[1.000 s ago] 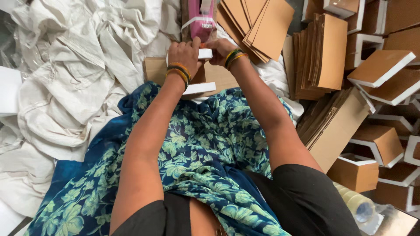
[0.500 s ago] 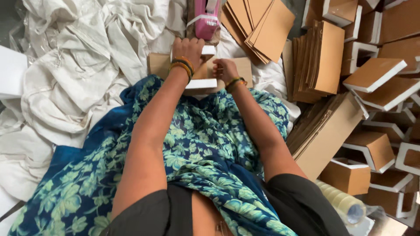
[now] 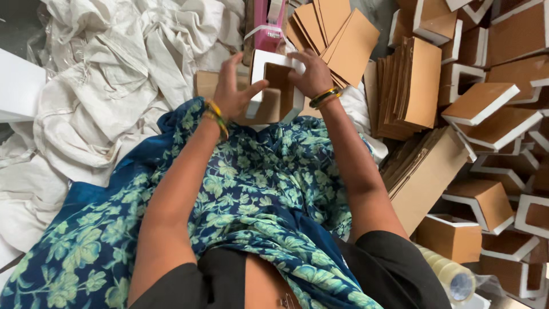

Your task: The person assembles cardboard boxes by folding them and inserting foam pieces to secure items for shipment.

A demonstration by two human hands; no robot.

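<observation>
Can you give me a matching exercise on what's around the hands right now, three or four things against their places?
Things:
1. small box
2. pink object
3. tape roll
4. white cloth

Places:
A. bottom right corner
B. heaped on the left
C. held between left hand and right hand
D. just beyond the hands, top centre

Pairs: 1-C, 2-D, 3-A, 4-B
</observation>
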